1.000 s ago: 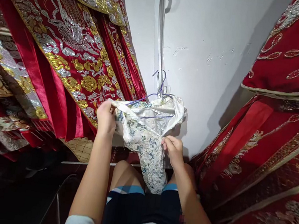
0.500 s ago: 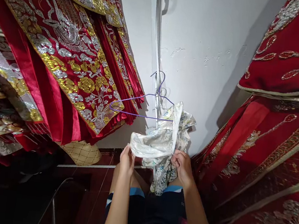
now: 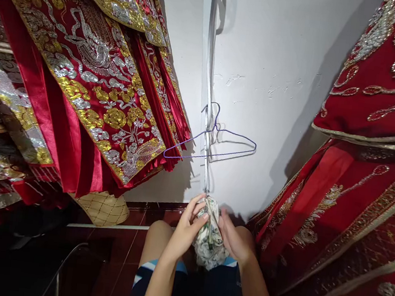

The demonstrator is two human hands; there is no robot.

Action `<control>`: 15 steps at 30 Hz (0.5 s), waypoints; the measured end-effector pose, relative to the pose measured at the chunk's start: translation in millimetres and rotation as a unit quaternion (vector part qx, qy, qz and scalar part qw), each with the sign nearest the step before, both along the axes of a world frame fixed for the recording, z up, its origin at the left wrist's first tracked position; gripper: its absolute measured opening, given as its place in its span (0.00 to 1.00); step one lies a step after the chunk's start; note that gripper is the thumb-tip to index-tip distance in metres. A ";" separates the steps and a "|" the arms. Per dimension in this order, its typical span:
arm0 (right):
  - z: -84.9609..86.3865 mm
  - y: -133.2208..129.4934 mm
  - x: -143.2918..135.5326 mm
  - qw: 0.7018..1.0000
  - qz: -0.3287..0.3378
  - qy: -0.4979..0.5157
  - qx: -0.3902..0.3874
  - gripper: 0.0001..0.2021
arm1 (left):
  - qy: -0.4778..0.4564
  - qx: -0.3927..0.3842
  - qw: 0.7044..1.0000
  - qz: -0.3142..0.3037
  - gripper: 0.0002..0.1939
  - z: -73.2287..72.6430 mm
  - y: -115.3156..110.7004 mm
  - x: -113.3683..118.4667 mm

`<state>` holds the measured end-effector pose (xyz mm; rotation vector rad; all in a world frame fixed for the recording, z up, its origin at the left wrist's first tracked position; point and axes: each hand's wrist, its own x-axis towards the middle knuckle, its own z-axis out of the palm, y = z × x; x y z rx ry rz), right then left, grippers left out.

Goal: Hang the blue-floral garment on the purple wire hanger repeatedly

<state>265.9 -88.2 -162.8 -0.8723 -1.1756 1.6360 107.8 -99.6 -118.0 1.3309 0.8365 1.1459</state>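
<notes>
A white garment with a floral print (image 3: 211,246) is bunched up between my two hands, low in front of the knees. My left hand (image 3: 188,226) grips it from the left, thumb on the near side and fingers curled around the top. From the right, my right hand (image 3: 235,236) presses on the cloth with its fingers fairly straight; some of them are hidden behind it. Above the hands, a thin purple hanger (image 3: 221,131) hangs bare on a white upright strip (image 3: 209,68) against the wall.
Red garments with gold and silver embroidery (image 3: 114,118) hang at the left. More beaded red garments (image 3: 351,186) hang close by on the right. A quilted beige cloth (image 3: 103,209) hangs lower left, near a thin metal bar (image 3: 116,227) above the dark red floor.
The garment has come off the purple hanger, which now hangs bare. Both hands have moved closer together, gathering the spread cloth into a bunch.
</notes>
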 end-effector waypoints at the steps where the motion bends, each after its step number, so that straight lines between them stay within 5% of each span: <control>1: 3.7 -2.3 -4.2 1.000 0.011 0.011 -0.009 0.34 | 0.000 -0.008 1.000 0.009 0.29 -2.1 2.6 -3.9; 5: 18.3 -10.2 -9.3 0.990 0.137 0.006 -0.024 0.26 | 0.050 -0.024 0.996 0.074 0.29 -14.0 11.0 -22.9; 8: 28.2 -13.1 -5.7 0.985 0.171 -0.025 -0.030 0.22 | 0.099 -0.038 0.992 -0.063 0.20 -24.5 6.7 -33.0; 11: 44.7 -10.4 6.8 0.987 0.144 -0.056 -0.039 0.20 | 0.086 -0.094 0.977 -0.171 0.19 -35.4 -3.3 -40.5; 15: 77.7 1.0 33.9 1.000 0.015 0.009 -0.017 0.16 | 0.139 -0.055 0.979 -0.135 0.23 -41.1 -8.7 -57.0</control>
